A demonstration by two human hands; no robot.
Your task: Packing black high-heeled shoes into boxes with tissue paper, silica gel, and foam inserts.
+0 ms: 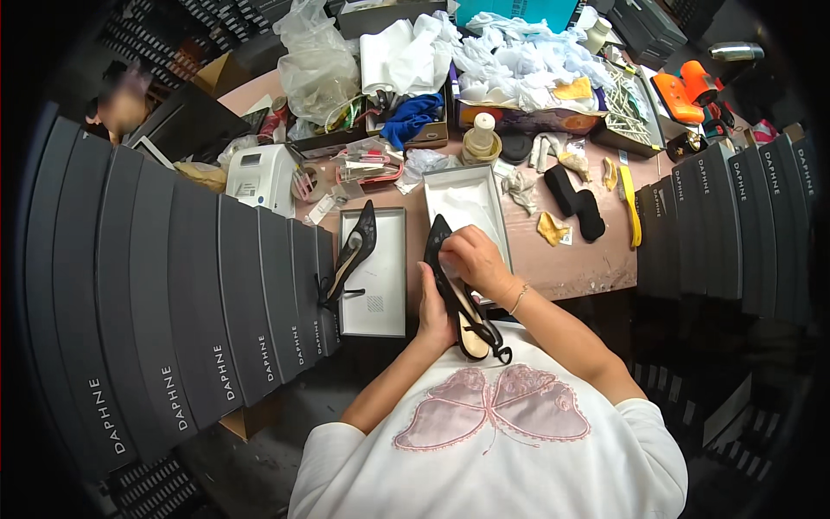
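Gripping the black pointed slingback shoe (454, 290) in both closed hands, left (435, 316) and right (474, 259), we risk creasing its strap

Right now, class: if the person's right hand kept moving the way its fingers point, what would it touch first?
The right hand points left, over the black shoe. Past the toe, it would likely first reach the open grey box lid, though depth is unclear.
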